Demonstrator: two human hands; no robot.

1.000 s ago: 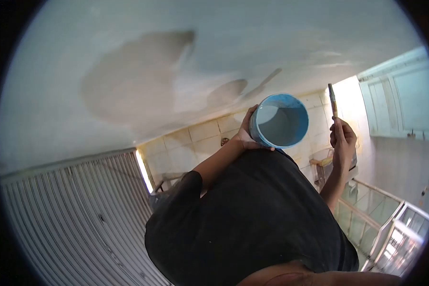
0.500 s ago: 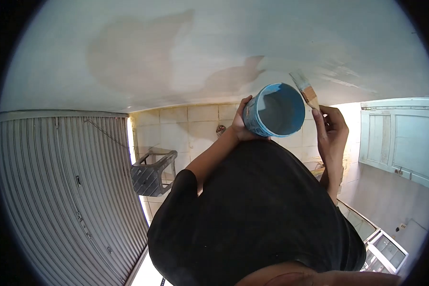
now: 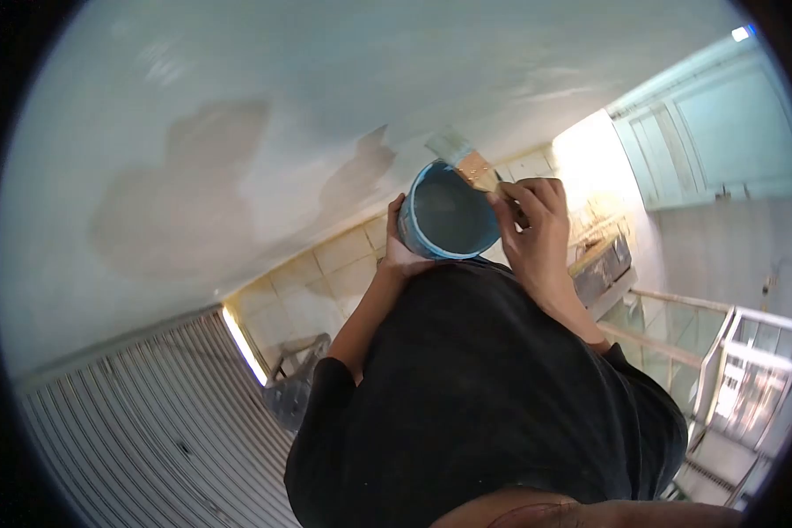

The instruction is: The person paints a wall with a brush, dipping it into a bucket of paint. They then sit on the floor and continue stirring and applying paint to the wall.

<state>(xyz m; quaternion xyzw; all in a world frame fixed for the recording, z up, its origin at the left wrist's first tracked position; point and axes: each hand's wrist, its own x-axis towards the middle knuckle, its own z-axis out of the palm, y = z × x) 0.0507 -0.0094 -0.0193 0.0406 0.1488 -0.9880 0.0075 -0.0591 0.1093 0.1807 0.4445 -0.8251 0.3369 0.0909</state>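
Note:
A blue bucket (image 3: 421,236) with greyish liquid inside is held against the front of my black shirt. My left hand (image 3: 398,242) wraps round its left side and underside. My right hand (image 3: 535,224) pinches the wooden handle of a paintbrush (image 3: 475,167). The brush lies over the bucket's far right rim, its pale wet bristles pointing up and left, past the rim toward the wall. Beyond the bucket is a pale wall (image 3: 326,79) with darker patches on it.
A ribbed metal shutter (image 3: 158,422) stands at the lower left, with a dark plastic stool (image 3: 289,396) beside it on the tiled floor (image 3: 317,273). Pale blue doors (image 3: 722,132) are at the upper right. A glass-panelled frame (image 3: 713,370) is at the lower right.
The view has turned and tilted. My right hand has brought the brush leftward, from beside the bucket to over its rim. The bucket sits further left in view, still in my left hand.

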